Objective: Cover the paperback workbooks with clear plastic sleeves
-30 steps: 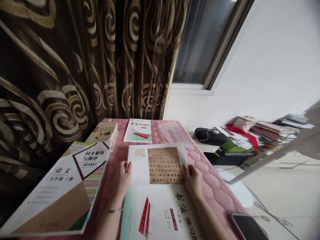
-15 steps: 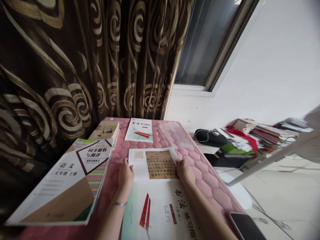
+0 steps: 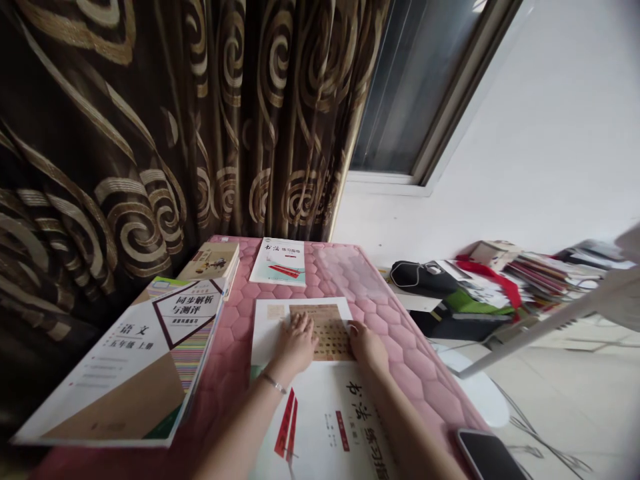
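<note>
A white sheet with a brown calligraphy print (image 3: pixel 280 317) lies on top of a white and green calligraphy workbook (image 3: pixel 325 420) on the pink quilted table (image 3: pixel 385 313). My left hand (image 3: pixel 296 343) lies flat on the sheet with its fingers stretched over the print; a thin bracelet circles its wrist. My right hand (image 3: pixel 367 345) rests on the sheet's right edge, fingers pressed down on the paper. Neither hand grips anything.
A large textbook (image 3: pixel 135 367) lies at the left, with a thick small book (image 3: pixel 213 261) and a second workbook (image 3: pixel 279 261) behind. A phone (image 3: pixel 487 457) sits at the near right corner. Brown patterned curtain (image 3: pixel 150 133) hangs behind. Cluttered books and bags (image 3: pixel 480 287) lie on the floor right.
My left hand moved from the sheet's left edge onto the middle of the print and flattened. The sheet now lies lower and flatter on the workbook. My right hand barely shifted.
</note>
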`<state>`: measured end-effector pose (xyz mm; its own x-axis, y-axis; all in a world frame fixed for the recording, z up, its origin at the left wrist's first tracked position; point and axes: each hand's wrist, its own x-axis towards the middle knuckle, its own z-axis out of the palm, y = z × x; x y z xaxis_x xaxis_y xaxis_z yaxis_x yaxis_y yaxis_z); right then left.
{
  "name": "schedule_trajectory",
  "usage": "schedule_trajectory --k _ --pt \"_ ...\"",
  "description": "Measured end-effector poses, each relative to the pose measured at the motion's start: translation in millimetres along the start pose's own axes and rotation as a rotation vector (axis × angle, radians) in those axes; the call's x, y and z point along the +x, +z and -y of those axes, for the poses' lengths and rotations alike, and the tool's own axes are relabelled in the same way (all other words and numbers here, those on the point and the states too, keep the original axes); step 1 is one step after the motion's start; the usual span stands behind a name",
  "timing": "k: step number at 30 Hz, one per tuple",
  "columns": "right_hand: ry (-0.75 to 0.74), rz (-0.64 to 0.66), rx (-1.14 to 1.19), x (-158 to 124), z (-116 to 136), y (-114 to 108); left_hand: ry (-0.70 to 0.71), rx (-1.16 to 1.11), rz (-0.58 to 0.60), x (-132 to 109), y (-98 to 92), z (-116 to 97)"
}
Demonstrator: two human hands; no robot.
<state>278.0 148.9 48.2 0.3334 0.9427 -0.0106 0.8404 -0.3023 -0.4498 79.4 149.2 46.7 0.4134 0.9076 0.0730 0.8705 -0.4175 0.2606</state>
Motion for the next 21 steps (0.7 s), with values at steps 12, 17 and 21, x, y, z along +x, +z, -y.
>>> schedule_trajectory --k 12,17,21 --pt "-0.186 -0.058 -0.236 4.4 28.8 -2.0 -0.125 0.071 -0.043 29.5 8.1 25.0" --pt "-0.602 0.148 -0.176 14.3 73.7 28.1 -0.118 0.071 -0.039 27.2 6.9 21.3" --pt "-0.566 0.250 -0.229 29.0 79.0 44.0 -0.123 0.048 -0.065 29.5 6.6 26.5"
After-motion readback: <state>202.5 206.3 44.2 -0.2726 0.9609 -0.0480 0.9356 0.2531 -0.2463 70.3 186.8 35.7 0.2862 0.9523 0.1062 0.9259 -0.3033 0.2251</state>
